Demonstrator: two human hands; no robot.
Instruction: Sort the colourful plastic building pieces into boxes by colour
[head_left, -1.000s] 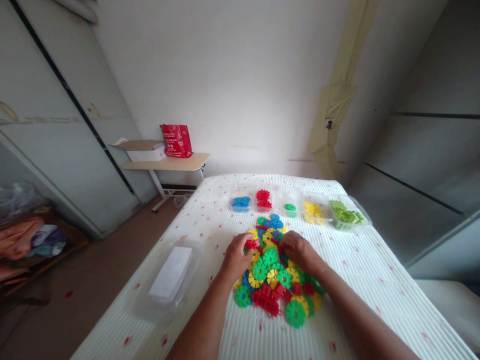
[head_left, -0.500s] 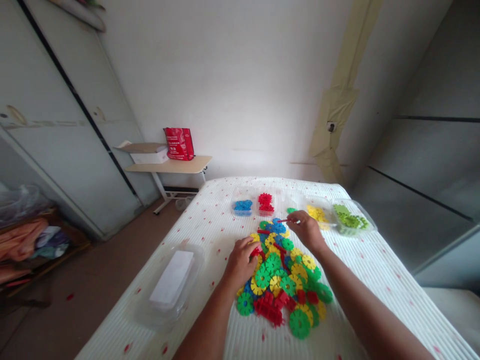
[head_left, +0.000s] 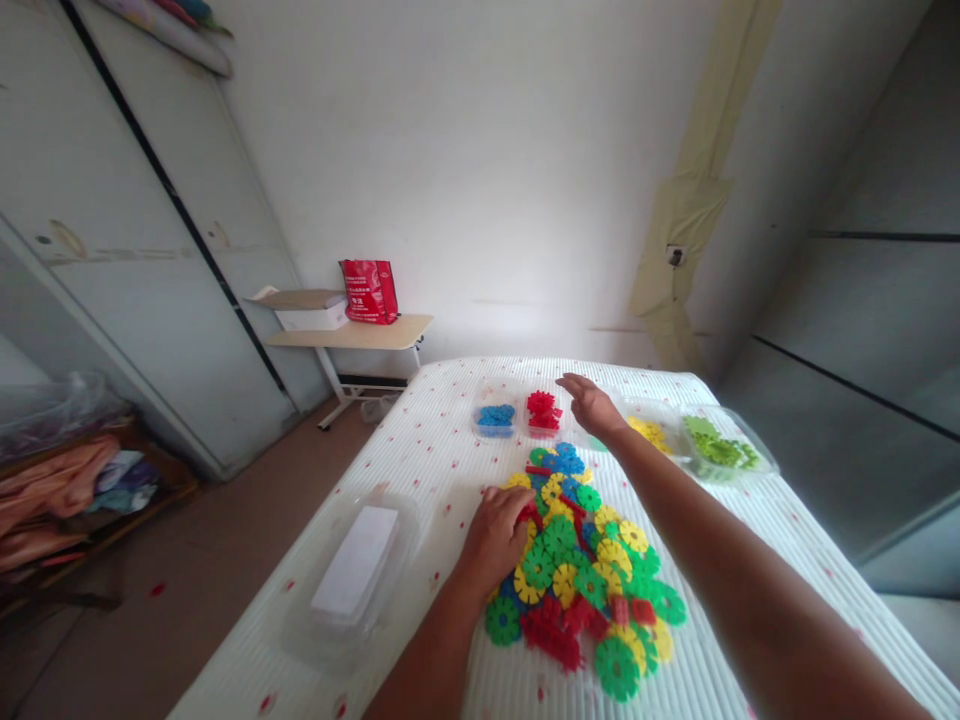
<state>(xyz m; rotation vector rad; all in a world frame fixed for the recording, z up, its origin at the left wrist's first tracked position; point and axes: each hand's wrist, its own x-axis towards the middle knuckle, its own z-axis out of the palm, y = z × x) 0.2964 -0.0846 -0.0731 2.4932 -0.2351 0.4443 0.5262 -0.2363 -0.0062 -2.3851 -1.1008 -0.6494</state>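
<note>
Hovering near red-piece tub, right hand, fingers apart; left hand at pile, grip unclear

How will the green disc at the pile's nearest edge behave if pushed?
The green disc looks like thin plastic, so probably light and fairly stiff. It lies roughly flat, so it should slide rather than roll. Its notched rim might catch the overlapping yellow disc.

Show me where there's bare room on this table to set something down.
Bare tablecloth lies between the clear tray and the left hand, and between the right forearm and the cloth's right edge, nearer than the green-piece tub. It's crowded in the middle, where plastic pieces heap up, and along the far row of tubs.
</note>
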